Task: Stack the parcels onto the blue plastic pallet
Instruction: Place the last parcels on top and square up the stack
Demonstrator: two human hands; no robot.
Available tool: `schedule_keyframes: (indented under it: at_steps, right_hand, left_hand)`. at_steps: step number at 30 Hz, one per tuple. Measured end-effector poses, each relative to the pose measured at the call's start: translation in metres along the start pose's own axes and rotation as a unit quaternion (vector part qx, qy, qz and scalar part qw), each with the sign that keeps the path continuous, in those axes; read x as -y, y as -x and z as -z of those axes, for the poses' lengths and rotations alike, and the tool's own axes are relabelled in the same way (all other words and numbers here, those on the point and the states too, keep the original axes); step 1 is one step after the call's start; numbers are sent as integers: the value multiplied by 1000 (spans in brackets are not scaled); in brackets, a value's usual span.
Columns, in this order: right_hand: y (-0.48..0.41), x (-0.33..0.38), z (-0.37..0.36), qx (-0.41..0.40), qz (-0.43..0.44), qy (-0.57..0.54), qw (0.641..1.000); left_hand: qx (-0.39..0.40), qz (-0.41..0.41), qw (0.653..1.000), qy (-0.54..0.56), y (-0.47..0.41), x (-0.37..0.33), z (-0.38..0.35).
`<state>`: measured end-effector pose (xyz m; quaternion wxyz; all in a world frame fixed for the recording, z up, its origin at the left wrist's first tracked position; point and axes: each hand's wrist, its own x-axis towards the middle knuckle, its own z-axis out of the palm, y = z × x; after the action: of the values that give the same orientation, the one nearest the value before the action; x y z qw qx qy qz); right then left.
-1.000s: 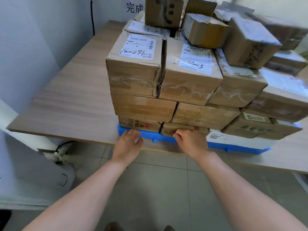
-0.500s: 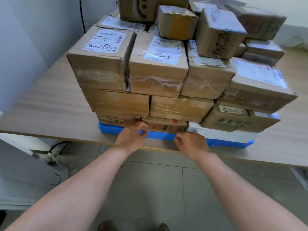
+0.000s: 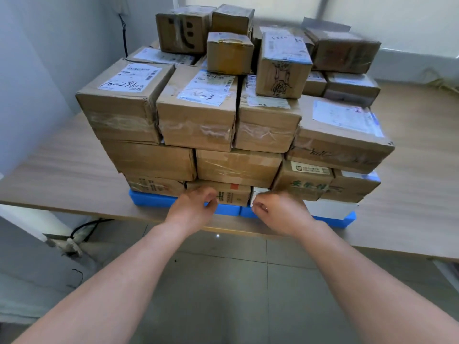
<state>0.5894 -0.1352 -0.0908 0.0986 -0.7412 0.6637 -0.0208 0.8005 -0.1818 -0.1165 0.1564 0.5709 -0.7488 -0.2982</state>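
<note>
parcels (image 3: 198,120) sit stacked on the pallet (image 3: 154,201) at the bench's (image 3: 62,170) front edge; left hand (image 3: 191,207) and right hand (image 3: 280,212) curl against the lowest parcels, grip unclear; best nudge them flush gently, since the stack looks top-heavy.

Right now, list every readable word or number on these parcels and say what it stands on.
"100291", handwritten, on the white label of the front-left parcel.
Green characters on the lower-right parcel: blurred.
Print on all shipping labels: too small to read.

Head camera faces forward-down, seemingly near the pallet (image 3: 154,200).
</note>
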Motion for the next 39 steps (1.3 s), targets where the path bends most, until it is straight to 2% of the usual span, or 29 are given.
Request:
schedule_keyframes:
  at_steps: [2,4,6,10,12,13,15,17,20,23,26,30,34,36,39]
  right_hand:
    - [5,2,26,-107,53,8,993]
    - [10,4,58,-243,104,-1,964]
    - [15,-2,92,-344,129,-20,930]
    - [27,-34,144,-460,50,-27,886]
    - [36,-53,156,-441,3,-33,897]
    - [41,-62,159,-405,-7,-50,913]
    - [54,-75,161,-282,-17,-92,955]
    - [64,-83,150,-162,-38,-107,980]
    - [66,-90,116,-35,-85,-78,993]
    - [59,-95,79,27,-108,-64,992]
    - [52,-97,55,56,-117,-79,988]
    - [47,-95,46,37,-116,-64,991]
    - [50,-97,49,51,-120,-77,988]
    - [54,-105,59,24,-152,-92,984]
    - [65,-130,75,-60,-279,-50,957]
  left_hand:
    - [-17,-66,998,2,5,-29,9]
    - [-77,-163,984,-1,8,-58,22]
    - [-145,-244,959,-9,7,-84,38]
    - [-230,-309,923,19,5,-122,65]
    - [-230,-321,919,18,5,-132,67]
    - [-217,-327,919,17,6,-136,64]
    - [-164,-341,926,7,9,-144,50]
    - [-80,-336,938,-30,10,-151,27]
    - [22,-287,953,-94,3,-157,-11]
    - [81,-230,964,-108,-8,-157,-37]
    - [96,-203,968,-116,-18,-157,-50]
    - [86,-200,968,-122,-22,-155,-53]
    - [77,-206,968,-121,-19,-153,-49]
    - [61,-227,966,-109,-16,-152,-41]
    - [-2,-277,955,-104,-12,-151,-26]
